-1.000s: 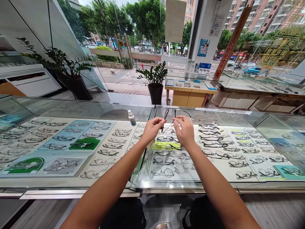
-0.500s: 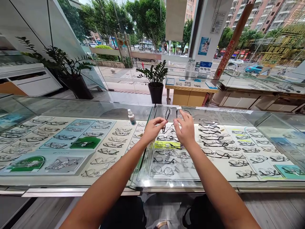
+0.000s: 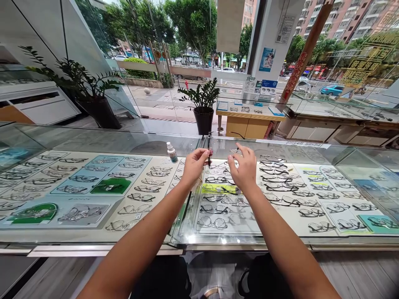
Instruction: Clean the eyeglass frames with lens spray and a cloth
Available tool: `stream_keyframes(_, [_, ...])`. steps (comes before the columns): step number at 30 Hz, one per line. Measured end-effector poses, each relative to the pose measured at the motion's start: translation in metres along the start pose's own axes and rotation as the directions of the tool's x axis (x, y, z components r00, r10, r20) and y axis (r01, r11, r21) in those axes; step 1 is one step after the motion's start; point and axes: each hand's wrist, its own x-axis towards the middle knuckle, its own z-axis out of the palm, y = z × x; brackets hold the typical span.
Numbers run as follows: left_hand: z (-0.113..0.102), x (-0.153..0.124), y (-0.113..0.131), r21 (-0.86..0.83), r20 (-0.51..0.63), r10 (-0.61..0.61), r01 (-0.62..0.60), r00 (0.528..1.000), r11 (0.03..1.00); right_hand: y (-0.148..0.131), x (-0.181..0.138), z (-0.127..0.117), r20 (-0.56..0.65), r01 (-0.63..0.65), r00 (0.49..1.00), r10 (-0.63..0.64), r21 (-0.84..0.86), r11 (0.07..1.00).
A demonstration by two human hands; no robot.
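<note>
Dark-framed eyeglasses (image 3: 209,143) are held above the glass showcase, the dark part upright at the left and a thin temple arm pointing away at the upper right. My left hand (image 3: 193,166) is closed, thumb and fingers pinching the left side of the frame. At the other side, my right hand (image 3: 243,167) has its thumb and forefinger around the frame, the other fingers curved. The lenses are hard to make out against the display below. Rows of eyeglasses (image 3: 214,209) lie inside the showcase beneath both hands.
A small white bottle (image 3: 171,153) stands on the showcase top, left of my left hand. The glass counter's front edge (image 3: 249,248) runs across near my body. A potted plant (image 3: 203,119) and a wooden display table (image 3: 249,124) stand beyond the counter.
The eyeglasses have turned in my hands: the dark left part now stands upright and the temple arm has swung higher. My left hand has shifted slightly left and the right hand barely moved.
</note>
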Motion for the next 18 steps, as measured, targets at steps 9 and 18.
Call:
stream_keyframes(9, [-0.006,0.005,0.004,-0.081,-0.149,0.045,-0.058,0.988,0.995,-0.001,0.0,-0.001,0.073,-0.06,0.995,0.066,-0.078,0.995])
stream_keyframes(18, [0.01,-0.014,0.008,0.049,0.136,0.098,-0.105,0.986,0.993,-0.015,-0.002,0.002,0.153,0.045,0.984,-0.095,0.302,0.952])
